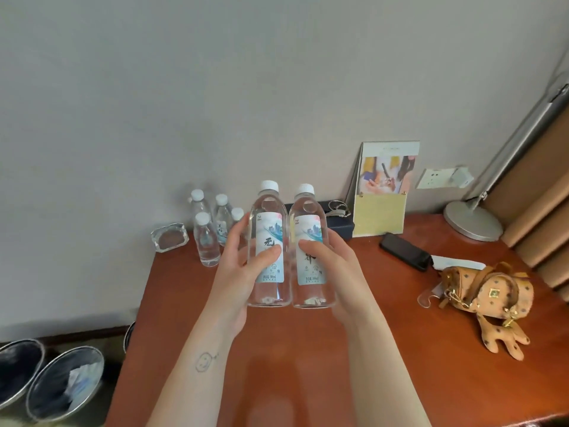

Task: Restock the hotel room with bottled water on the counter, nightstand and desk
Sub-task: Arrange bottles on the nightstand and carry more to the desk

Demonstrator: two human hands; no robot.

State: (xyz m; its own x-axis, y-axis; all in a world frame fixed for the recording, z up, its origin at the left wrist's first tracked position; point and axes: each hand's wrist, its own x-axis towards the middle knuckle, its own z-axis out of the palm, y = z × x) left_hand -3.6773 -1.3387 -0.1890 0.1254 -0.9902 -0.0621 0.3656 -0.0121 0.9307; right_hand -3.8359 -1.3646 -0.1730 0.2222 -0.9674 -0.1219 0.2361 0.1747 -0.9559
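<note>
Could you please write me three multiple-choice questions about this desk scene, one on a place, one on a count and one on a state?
1. Where does the glass ashtray sit?
A. At the desk's back left corner, by the wall
B. Beside the lamp base
C. Inside a bin

2. How many small bottles stand on the desk?
A. Two
B. Four
C. Six

3. How are the large bottles held?
A. Both in one hand
B. Lying flat on the desk
C. Upright, one in each hand

Answers:
1 A: it sits just left of the small bottles, at the wall.
2 B: four white caps show there.
3 C: the left hand grips one, the right hand the other, caps uppermost.
</note>
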